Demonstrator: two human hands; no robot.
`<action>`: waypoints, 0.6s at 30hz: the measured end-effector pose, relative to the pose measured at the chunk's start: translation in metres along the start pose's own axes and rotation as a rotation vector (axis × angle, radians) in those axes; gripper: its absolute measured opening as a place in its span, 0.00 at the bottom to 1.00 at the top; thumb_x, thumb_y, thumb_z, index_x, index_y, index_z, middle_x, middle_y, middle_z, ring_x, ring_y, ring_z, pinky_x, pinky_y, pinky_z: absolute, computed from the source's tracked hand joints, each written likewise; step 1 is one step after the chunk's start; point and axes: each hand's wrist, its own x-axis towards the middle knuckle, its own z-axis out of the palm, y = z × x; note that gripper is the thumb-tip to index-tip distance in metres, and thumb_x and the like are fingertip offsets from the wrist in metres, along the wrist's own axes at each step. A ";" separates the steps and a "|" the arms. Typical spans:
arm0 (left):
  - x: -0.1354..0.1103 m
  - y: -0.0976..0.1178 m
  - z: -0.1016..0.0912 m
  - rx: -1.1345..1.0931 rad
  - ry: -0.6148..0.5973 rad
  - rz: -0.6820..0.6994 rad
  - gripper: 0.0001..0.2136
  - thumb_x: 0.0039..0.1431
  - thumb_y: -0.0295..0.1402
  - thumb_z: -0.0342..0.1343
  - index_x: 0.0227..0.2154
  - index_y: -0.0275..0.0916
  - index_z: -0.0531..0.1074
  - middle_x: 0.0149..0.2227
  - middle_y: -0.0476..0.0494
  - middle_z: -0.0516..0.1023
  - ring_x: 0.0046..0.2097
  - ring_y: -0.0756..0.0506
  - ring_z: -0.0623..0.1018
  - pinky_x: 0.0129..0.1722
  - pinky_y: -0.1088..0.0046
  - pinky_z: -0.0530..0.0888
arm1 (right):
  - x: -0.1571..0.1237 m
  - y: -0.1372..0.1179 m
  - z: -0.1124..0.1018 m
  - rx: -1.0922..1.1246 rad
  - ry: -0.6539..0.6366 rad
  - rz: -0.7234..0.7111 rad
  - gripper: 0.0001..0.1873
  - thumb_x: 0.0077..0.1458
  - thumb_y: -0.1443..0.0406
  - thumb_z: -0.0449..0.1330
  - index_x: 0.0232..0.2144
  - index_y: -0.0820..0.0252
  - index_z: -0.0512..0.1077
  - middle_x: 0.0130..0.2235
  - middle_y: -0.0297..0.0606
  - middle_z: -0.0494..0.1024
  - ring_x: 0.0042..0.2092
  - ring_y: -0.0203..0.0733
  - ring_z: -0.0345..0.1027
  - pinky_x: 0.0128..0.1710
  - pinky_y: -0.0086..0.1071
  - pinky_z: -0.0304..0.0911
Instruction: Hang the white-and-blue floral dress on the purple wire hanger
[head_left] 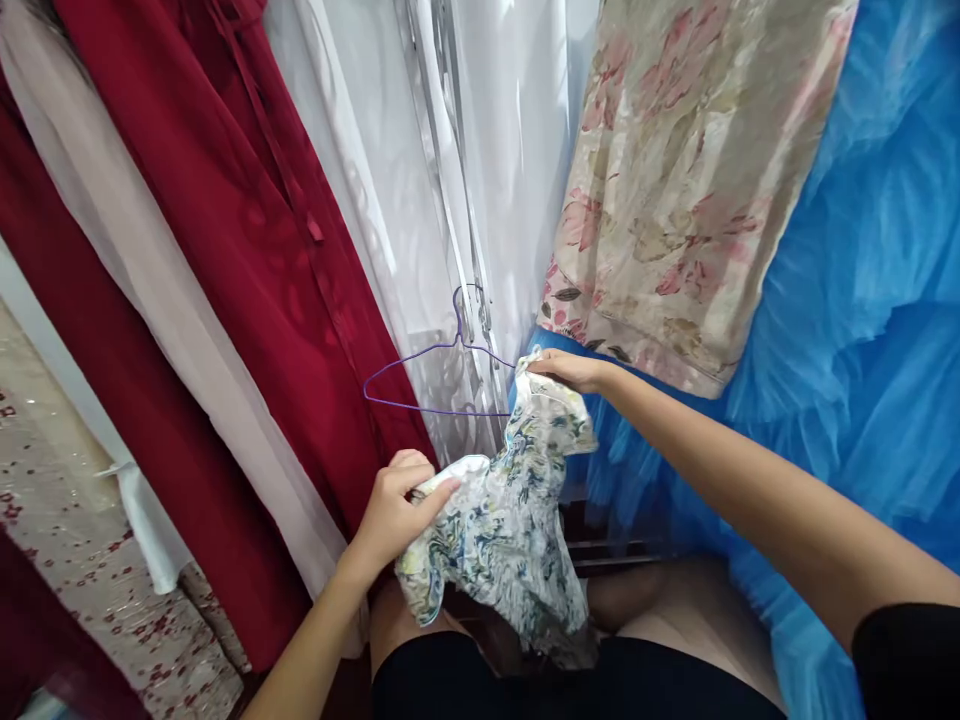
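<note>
With our view as a clock face, a small white short-sleeved garment (517,500), its thin rumpled cloth printed in blue, green and yellow, hangs just below the centre towards 6 o'clock, over our lap. Our left hand (397,510), at 7 o'clock, is clamped on one shoulder of it, thumb lying on top and fingers tucked beneath. Our right hand (566,368), a little way off the centre at 3 o'clock, has its fingers pinched on the other shoulder; the neckline dips between the two hands. A thin purple clothes hanger (459,342) with a curved hook sits at the centre. Its 9 o'clock end is bare, while the garment hides its 3 o'clock end, and we cannot tell whether that end lies inside the shoulder or behind it. Around us hang long clothes: sheer white fabric (517,130) at 12 o'clock, beige cloth with pink flowers (675,200) at 1 o'clock, bright blue ruffled tulle (862,300) at 3 o'clock, and deep red cloth (247,250) with a narrow tie at 10 o'clock. At 6 o'clock, black clothing (427,680) covers part of our legs.
</note>
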 end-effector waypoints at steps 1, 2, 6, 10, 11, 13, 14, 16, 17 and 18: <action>-0.003 -0.015 -0.006 0.069 0.006 -0.009 0.20 0.63 0.40 0.59 0.18 0.39 0.61 0.24 0.49 0.65 0.32 0.46 0.68 0.38 0.67 0.65 | -0.005 0.000 -0.002 0.027 -0.028 0.010 0.17 0.43 0.56 0.70 0.19 0.61 0.69 0.17 0.32 0.70 0.19 0.34 0.61 0.19 0.28 0.58; -0.006 -0.032 -0.013 0.145 0.002 -0.022 0.18 0.61 0.40 0.60 0.19 0.40 0.64 0.26 0.48 0.69 0.33 0.45 0.70 0.41 0.65 0.66 | -0.011 -0.002 -0.007 0.053 -0.047 0.015 0.16 0.42 0.57 0.70 0.20 0.62 0.70 0.17 0.32 0.71 0.19 0.33 0.61 0.19 0.27 0.58; -0.005 -0.103 -0.050 0.363 -0.030 -0.109 0.08 0.58 0.38 0.60 0.26 0.43 0.73 0.33 0.46 0.79 0.40 0.41 0.76 0.56 0.55 0.62 | -0.027 -0.016 -0.025 0.116 -0.112 0.027 0.13 0.42 0.62 0.71 0.29 0.64 0.77 0.26 0.38 0.80 0.25 0.37 0.72 0.25 0.27 0.67; 0.030 -0.131 -0.078 0.368 0.109 -0.176 0.09 0.62 0.40 0.53 0.35 0.42 0.73 0.44 0.40 0.79 0.50 0.35 0.74 0.56 0.51 0.63 | -0.027 -0.029 -0.027 0.195 -0.112 0.068 0.12 0.45 0.67 0.70 0.35 0.64 0.79 0.33 0.41 0.84 0.30 0.41 0.77 0.30 0.28 0.71; 0.042 -0.129 -0.080 0.324 0.135 -0.184 0.10 0.64 0.41 0.51 0.38 0.42 0.73 0.46 0.40 0.79 0.51 0.35 0.74 0.55 0.53 0.65 | -0.027 -0.029 -0.025 0.216 -0.100 0.090 0.10 0.46 0.68 0.69 0.34 0.64 0.79 0.32 0.42 0.84 0.30 0.41 0.77 0.30 0.29 0.72; 0.067 -0.119 -0.077 0.133 0.169 -0.204 0.11 0.65 0.40 0.48 0.44 0.43 0.69 0.49 0.41 0.78 0.50 0.38 0.75 0.52 0.59 0.70 | -0.030 -0.025 -0.020 0.242 -0.085 0.144 0.07 0.49 0.67 0.68 0.33 0.64 0.79 0.31 0.43 0.84 0.29 0.43 0.78 0.31 0.30 0.73; 0.077 -0.113 -0.073 0.010 0.162 -0.218 0.12 0.64 0.40 0.48 0.47 0.43 0.67 0.48 0.42 0.78 0.49 0.39 0.76 0.49 0.61 0.71 | -0.033 -0.020 -0.017 0.248 -0.082 0.171 0.06 0.50 0.67 0.68 0.33 0.64 0.79 0.31 0.44 0.84 0.30 0.43 0.78 0.31 0.30 0.74; 0.092 -0.103 -0.062 -0.193 0.140 -0.259 0.17 0.59 0.38 0.53 0.50 0.43 0.64 0.44 0.43 0.79 0.46 0.41 0.78 0.45 0.65 0.73 | -0.044 -0.005 -0.011 0.275 -0.055 0.203 0.06 0.54 0.65 0.66 0.34 0.63 0.78 0.32 0.44 0.85 0.32 0.45 0.79 0.33 0.32 0.75; 0.095 -0.099 -0.058 -0.242 0.147 -0.283 0.19 0.56 0.37 0.55 0.50 0.43 0.64 0.42 0.45 0.78 0.43 0.42 0.78 0.43 0.67 0.73 | -0.052 0.004 -0.009 0.292 -0.029 0.209 0.07 0.55 0.64 0.64 0.34 0.63 0.78 0.32 0.44 0.85 0.32 0.45 0.79 0.34 0.32 0.75; 0.097 -0.096 -0.054 -0.239 0.171 -0.306 0.20 0.54 0.37 0.57 0.49 0.42 0.64 0.39 0.46 0.78 0.40 0.43 0.77 0.40 0.69 0.72 | -0.060 0.012 -0.007 0.311 0.002 0.206 0.07 0.56 0.63 0.64 0.34 0.62 0.78 0.33 0.44 0.85 0.33 0.45 0.79 0.35 0.33 0.75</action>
